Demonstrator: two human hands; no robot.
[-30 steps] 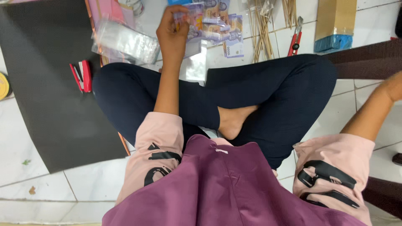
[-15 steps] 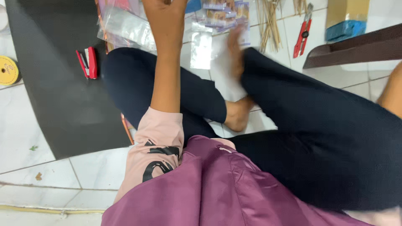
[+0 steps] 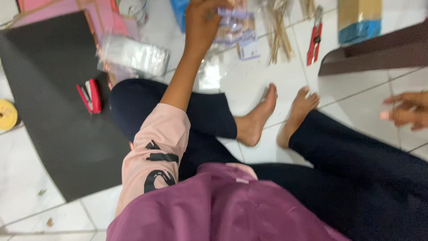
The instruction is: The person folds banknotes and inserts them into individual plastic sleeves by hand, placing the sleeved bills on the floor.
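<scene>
**A:** Two hands in frame. Our left hand [image 3: 201, 27] is stretched out ahead to the small clear packets [image 3: 236, 27] on the tiled floor [image 3: 249, 80]. Fingers curled down onto the pile at the top edge of view. We cannot tell whether they actually grip a packet or just rest on it; motion blur and the frame edge hide the fingertips.

**B:** Right hand?

**A:** Our right hand [image 3: 405, 110] is at the far right edge, low over the floor, fingers spread loose, holding nothing. Well apart from the packets.

**B:** What's around the pile?

**A:** Just right of it, a bundle of thin wooden sticks [image 3: 278, 31]. Further right, a red cutter [image 3: 314, 38], then a cardboard box with a blue band [image 3: 359, 20], then a dark brown board [image 3: 374, 53] lying at an angle. Left of our arm, a stack of clear plastic bags [image 3: 133, 56] at the edge of a black sheet [image 3: 49, 102].

**B:** Anything on the sheet?

**A:** Red stapler [image 3: 89, 94] on it. A yellow tape roll [image 3: 6, 114] sits off its left edge on the tile. Pink sheets [image 3: 89, 11] peek out behind its top.

**B:** Posture?

**A:** We sit on the floor, dark trousers, both bare feet [image 3: 278, 116] near each other, between the packets and our lap.
</scene>
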